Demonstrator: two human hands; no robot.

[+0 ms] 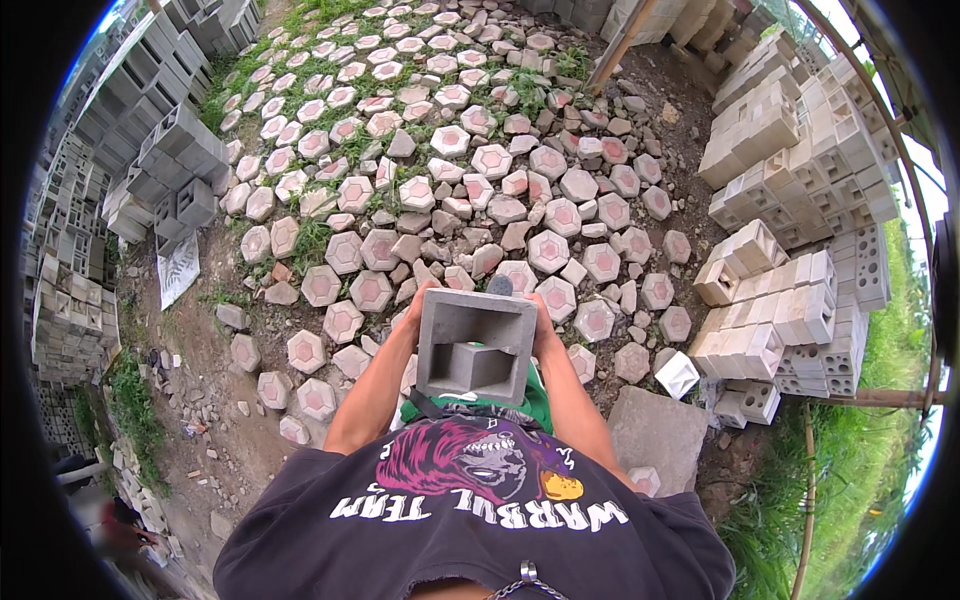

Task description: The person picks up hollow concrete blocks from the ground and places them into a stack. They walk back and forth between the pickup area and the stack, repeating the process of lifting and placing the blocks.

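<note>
A grey hollow concrete block [475, 370] is held up in front of my waist, one open cavity facing up with a partition inside. My left hand [416, 304] grips the block's left side near its far corner. Against the right side presses my right hand [544, 325]. The fingers of both hands are partly hidden behind the block's walls. Just past the far right corner of the block, a dark grey rounded thing [499, 286] shows; what it is I cannot make out.
Hexagonal paving stones [372, 288] with reddish centres lie across the ground among rubble and grass. Pale hollow blocks [765, 300] are stacked at the right, near a flat concrete slab [655, 432]. Grey block stacks [180, 150] line the left, with a white sheet [178, 268] nearby. A wooden post [614, 55] leans at the back.
</note>
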